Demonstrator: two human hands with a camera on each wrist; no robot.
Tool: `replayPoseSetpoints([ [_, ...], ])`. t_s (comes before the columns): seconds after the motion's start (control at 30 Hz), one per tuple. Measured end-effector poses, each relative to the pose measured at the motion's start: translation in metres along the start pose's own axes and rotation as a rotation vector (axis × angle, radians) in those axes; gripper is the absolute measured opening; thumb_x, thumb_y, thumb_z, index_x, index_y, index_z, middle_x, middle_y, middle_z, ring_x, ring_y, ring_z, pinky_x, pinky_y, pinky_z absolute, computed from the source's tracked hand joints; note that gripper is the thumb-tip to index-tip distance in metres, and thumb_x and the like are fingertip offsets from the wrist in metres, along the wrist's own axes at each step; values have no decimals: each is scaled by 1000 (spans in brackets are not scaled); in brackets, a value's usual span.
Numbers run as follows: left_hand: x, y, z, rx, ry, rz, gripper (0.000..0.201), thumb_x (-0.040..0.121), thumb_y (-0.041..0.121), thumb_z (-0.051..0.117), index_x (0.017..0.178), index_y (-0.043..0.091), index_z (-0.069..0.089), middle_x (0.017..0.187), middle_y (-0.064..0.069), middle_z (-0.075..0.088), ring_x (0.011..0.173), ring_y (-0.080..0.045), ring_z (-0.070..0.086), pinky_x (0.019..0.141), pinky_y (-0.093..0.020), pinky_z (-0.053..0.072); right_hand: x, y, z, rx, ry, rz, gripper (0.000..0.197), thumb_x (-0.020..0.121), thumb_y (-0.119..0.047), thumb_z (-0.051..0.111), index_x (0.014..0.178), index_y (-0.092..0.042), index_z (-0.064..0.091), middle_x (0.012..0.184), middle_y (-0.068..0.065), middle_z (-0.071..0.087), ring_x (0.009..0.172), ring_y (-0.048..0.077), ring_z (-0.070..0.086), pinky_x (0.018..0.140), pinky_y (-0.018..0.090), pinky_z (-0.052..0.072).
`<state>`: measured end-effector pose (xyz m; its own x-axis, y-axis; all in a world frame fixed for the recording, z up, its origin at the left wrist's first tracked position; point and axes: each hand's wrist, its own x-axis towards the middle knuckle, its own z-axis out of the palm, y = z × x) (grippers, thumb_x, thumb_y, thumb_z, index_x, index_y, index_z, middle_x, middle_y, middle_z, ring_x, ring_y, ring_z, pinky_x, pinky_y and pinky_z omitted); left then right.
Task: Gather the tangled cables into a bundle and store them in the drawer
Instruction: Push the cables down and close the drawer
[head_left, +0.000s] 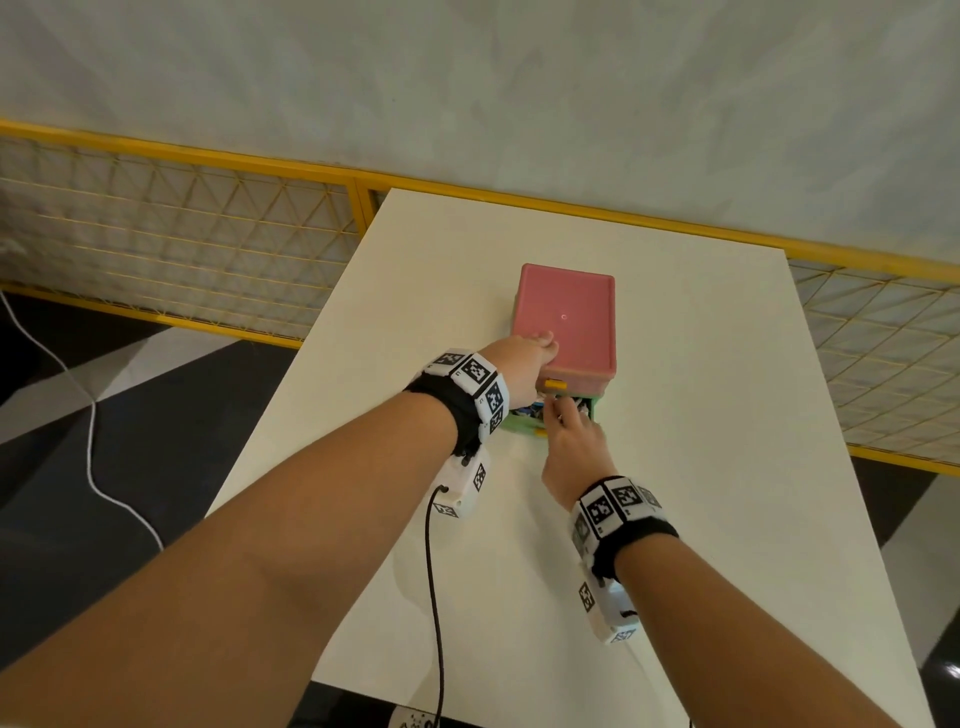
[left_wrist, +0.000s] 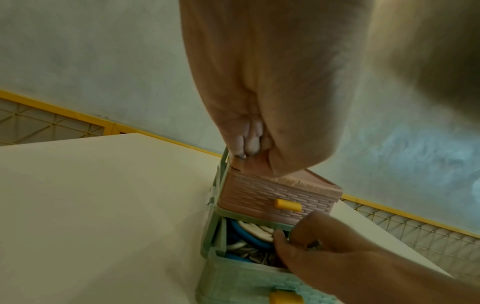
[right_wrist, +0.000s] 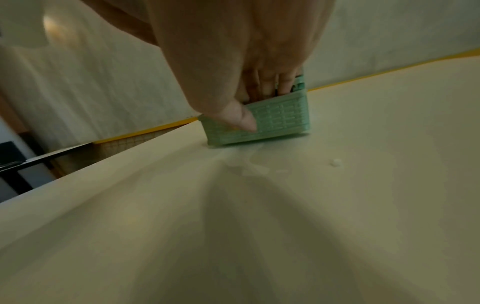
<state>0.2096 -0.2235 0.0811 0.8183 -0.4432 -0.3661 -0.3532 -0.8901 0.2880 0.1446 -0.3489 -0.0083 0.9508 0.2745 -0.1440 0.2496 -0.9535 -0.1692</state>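
Fingers (right_wrist: 284, 82) of my right hand (head_left: 571, 447) dip into the open green drawer (right_wrist: 272, 119) at frame centre, curled over its front wall with the thumb outside, pressing down the cables (left_wrist: 249, 236). Those blue and white coils already lie inside the drawer. My left hand (head_left: 519, 364) rests on the near left corner of the pink top drawer (head_left: 566, 317), thumb on top, steadying the unit on the bench (head_left: 701, 415). What's left, I judge: tuck in, push shut.
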Motion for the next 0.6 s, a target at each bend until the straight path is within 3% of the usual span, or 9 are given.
replayPoseSetpoints([
  [0.1,0,-2,-2,-3,-23,2,72,92,-5,46,155,8,13,164,-7,3,151,-19,8,121,-29,12,6,-3,-4,-53,-87,30,73,76,-12,56,142,-3,27,134,9,34,116,30,44,102,39,39],
  [0.33,4,-2,-5,30,-62,-14,74,91,-7,45,155,11,14,164,-5,4,150,-25,15,119,-36,22,22,0,-9,13,-140,68,65,74,-16,59,135,-11,37,135,6,33,115,28,47,103,38,37],
  [0.4,4,-2,-5,29,-67,-16,74,91,-8,45,155,11,14,164,-5,4,150,-26,15,119,-37,22,15,9,-6,187,40,10,51,76,-9,57,128,-9,52,130,8,46,107,31,53,97,40,44],
  [0.47,6,-3,-4,21,-68,-17,75,90,-8,44,155,12,13,164,-4,3,150,-26,15,120,-37,22,6,23,1,417,381,63,38,76,-6,63,114,-7,63,114,11,55,98,31,55,89,44,48],
  [0.5,6,-5,-3,9,-68,-16,76,90,-9,44,155,13,13,164,-3,3,150,-25,15,120,-37,21,2,30,5,529,494,160,44,75,-10,70,117,-5,60,114,12,52,100,29,53,91,45,48],
  [0.53,6,-6,-3,-6,-69,-15,76,89,-10,43,155,13,13,164,-2,3,150,-25,15,120,-37,21,1,37,8,622,506,274,65,71,-18,78,128,-4,50,120,13,46,108,28,48,98,44,44],
  [0.6,7,-7,-3,-41,-64,-9,77,88,-12,42,155,14,14,164,-2,3,150,-24,15,120,-36,20,9,45,14,748,333,434,113,60,-33,88,147,-5,21,138,15,30,126,26,33,110,35,30],
])
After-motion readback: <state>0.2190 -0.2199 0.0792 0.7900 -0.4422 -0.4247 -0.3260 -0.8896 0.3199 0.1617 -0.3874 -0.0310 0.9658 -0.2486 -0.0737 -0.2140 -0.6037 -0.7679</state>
